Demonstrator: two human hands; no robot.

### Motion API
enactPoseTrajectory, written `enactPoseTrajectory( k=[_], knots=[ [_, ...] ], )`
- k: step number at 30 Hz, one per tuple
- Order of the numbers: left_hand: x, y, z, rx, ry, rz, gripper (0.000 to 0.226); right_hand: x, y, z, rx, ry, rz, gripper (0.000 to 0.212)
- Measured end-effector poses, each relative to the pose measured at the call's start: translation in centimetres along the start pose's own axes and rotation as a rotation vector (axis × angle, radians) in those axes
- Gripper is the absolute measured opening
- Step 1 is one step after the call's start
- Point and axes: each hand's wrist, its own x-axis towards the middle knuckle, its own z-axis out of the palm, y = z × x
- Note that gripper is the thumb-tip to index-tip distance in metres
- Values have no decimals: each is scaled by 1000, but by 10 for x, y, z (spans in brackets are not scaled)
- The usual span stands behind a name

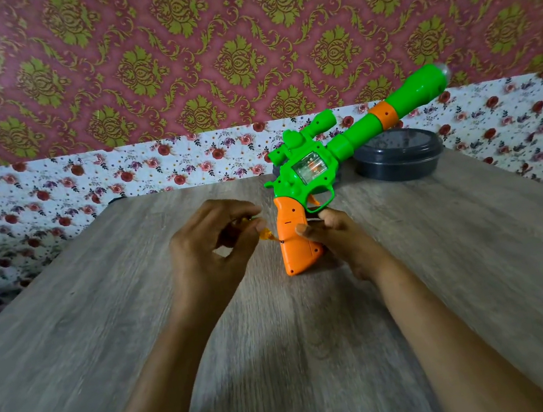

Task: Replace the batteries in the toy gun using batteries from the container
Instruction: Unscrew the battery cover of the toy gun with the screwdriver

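A green toy gun (341, 143) with an orange grip (297, 240) stands tilted on the wooden table (283, 359), barrel pointing up and to the right. My right hand (332, 235) holds the grip from its right side, thumb on the orange face. My left hand (213, 244) pinches a small screwdriver with a yellow-orange handle (266, 234), its tip at a screw hole on the grip's left edge. A dark round container (398, 156) with a lid sits behind the gun at the back right.
The table's far edge meets a floral cloth (121, 177) and a patterned wall. A dark object is partly hidden behind the gun's body. Bare tabletop lies in front of my arms and to the left.
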Motion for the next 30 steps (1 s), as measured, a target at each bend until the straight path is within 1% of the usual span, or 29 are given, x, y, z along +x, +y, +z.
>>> enactPoseTrajectory(
  k=[1, 3, 6, 8, 10, 12, 14, 15, 17, 19, 21, 23, 27, 30],
  knots=[
    [-1, 1, 0, -3, -21, 6, 17, 0, 0, 0, 2, -1, 9, 30],
    [-2, 2, 0, -26, -58, 3, 26, 1, 0, 0, -1, -7, 14, 31],
    [-2, 1, 1, -39, -68, 17, 33, 4, 2, -1, -21, 12, 5, 31],
    [-1, 0, 1, -39, -78, 36, 33, 4, 2, -1, -30, 15, 5, 32],
    [-1, 2, 1, -15, -75, 35, 28, 5, 3, -1, -31, 7, 2, 33],
    [0, 3, 1, -16, -38, 7, 25, 4, 3, -1, -19, -4, -8, 41],
    [-1, 2, 1, -42, 4, -34, 28, 4, 4, -1, -15, -13, -16, 49],
    [-1, 2, 2, -58, 20, -61, 28, 4, 4, -1, -13, -17, -19, 48],
    [-1, 1, 3, -86, 43, -107, 29, 5, 5, -1, 0, -23, -20, 38],
    [-1, 2, 4, -71, 54, -87, 30, 6, 6, -2, 3, -15, -20, 31],
    [0, 1, 3, -33, 43, -39, 26, 7, 6, -2, 4, -6, -16, 29],
    [1, 2, 0, -42, 10, -20, 22, 6, 6, -2, 9, -9, 0, 29],
    [0, 2, -1, -73, -58, -28, 32, 6, 5, -1, 33, -23, 17, 30],
    [-1, 0, -1, -67, -36, -24, 29, 6, 4, -1, 14, -10, 6, 26]
  ],
)
